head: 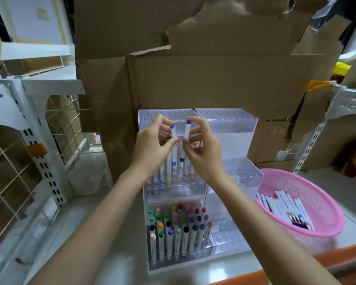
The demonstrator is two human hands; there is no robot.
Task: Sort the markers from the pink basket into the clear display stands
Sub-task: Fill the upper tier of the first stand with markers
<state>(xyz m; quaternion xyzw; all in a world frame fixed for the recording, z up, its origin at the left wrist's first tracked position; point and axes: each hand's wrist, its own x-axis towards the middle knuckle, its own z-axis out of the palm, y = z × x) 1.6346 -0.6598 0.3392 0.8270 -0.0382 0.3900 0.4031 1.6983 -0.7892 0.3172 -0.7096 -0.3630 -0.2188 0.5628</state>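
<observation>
My left hand (152, 140) pinches a white marker with a blue-violet cap (174, 149), held upright over the middle tier of the clear display stand (243, 128). Beside it, my right hand (201, 145) pinches a second white marker with a purple cap (185, 132). Both marker tips point down toward a row of markers (169, 175) standing in the middle tier. The front tier (177, 229) is packed with several colour-capped markers. The pink basket (304, 194) sits at the right with several white markers (286, 210) lying in it.
Brown cardboard boxes (203, 75) stand right behind the stands. A white wire-grid rack (39, 140) is at the left and a white shelf upright (308, 145) at the right. An orange counter edge (337, 256) runs along the front right.
</observation>
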